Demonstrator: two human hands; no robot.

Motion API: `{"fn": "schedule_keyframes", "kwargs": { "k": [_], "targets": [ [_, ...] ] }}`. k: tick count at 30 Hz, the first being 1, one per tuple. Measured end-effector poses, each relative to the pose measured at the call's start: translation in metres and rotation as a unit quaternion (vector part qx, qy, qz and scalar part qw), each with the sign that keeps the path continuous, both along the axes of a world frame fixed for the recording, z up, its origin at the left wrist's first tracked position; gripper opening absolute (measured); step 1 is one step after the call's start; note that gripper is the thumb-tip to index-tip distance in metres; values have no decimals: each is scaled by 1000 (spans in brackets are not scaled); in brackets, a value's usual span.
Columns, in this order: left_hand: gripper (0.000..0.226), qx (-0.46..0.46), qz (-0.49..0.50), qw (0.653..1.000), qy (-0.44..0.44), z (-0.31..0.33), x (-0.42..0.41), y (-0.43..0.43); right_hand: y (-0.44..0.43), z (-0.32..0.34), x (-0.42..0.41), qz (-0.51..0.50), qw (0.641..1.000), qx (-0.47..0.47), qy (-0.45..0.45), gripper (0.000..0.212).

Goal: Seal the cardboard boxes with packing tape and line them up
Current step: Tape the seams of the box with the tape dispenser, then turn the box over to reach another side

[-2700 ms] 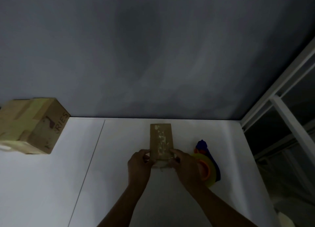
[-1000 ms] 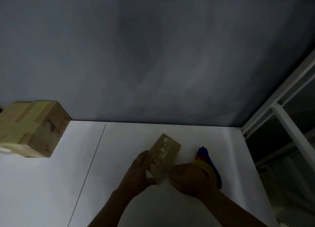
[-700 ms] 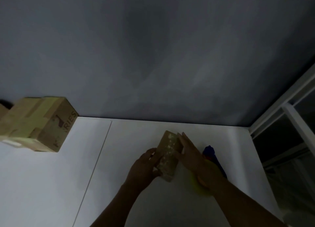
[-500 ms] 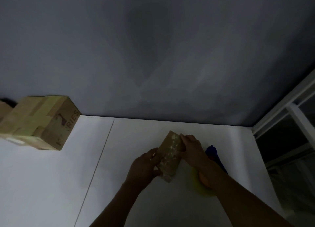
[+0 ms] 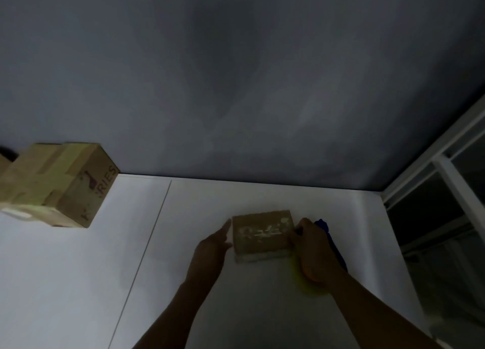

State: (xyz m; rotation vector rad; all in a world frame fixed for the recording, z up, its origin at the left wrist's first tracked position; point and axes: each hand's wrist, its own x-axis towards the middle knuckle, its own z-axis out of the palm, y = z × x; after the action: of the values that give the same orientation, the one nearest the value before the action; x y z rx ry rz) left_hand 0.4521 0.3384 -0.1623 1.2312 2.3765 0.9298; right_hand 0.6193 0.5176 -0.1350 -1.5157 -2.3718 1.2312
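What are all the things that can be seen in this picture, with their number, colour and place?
small box: one, brown, table centre, between the hands
large taped box: one, brown with yellowish tape, far left by the wall
tape dispenser: one, blue and yellow, partly hidden by the right hand
table: one, white
wall: one, grey, behind the table
window frame: one, white, right
left hand: one, straight fingers touch the small box's left side
right hand: one, grips its right edge
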Motion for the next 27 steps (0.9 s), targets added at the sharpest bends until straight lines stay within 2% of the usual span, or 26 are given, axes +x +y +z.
{"fn": "schedule_keyframes", "kwargs": {
  "k": [3, 6, 7, 9, 12, 15, 17, 19, 24, 27],
  "targets": [
    [30, 58, 106, 992, -43, 9, 7, -3, -10, -1, 13, -2, 1000, -4, 9, 27],
    [30, 57, 109, 985, -119, 19, 17, 2, -20, 5, 7, -45, 994, -66, 75, 15],
    [30, 38, 116, 986, -116, 18, 19, 5, -22, 5, 3, -70, 987, -108, 97, 20],
    [31, 37, 158, 983, -87, 12, 19, 9, -23, -2, -3, -109, 970, -174, 129, 46],
    [33, 74, 204, 973, -83, 15, 10, 16, -22, -4, -4, -95, 971, -186, 118, 53],
    [54, 55, 175, 971, -151, 19, -7, 27, -24, 5, -3, -44, 976, -175, 119, 40],
    [57, 13, 125, 977, -173, 21, -13, 33, -25, 5, -4, -21, 983, -146, 110, 36],
    [54, -18, 83, 980, -178, 22, -14, 36, -26, -1, -5, -20, 989, -117, 93, 44],
    [63, -19, 59, 931, -361, 28, -22, 35, -37, 1, -9, -16, 991, -106, 85, 58],
    [65, -36, 31, 925, -378, 30, -29, 34, -35, 2, -8, 3, 989, -113, 100, 53]
  ]
}}
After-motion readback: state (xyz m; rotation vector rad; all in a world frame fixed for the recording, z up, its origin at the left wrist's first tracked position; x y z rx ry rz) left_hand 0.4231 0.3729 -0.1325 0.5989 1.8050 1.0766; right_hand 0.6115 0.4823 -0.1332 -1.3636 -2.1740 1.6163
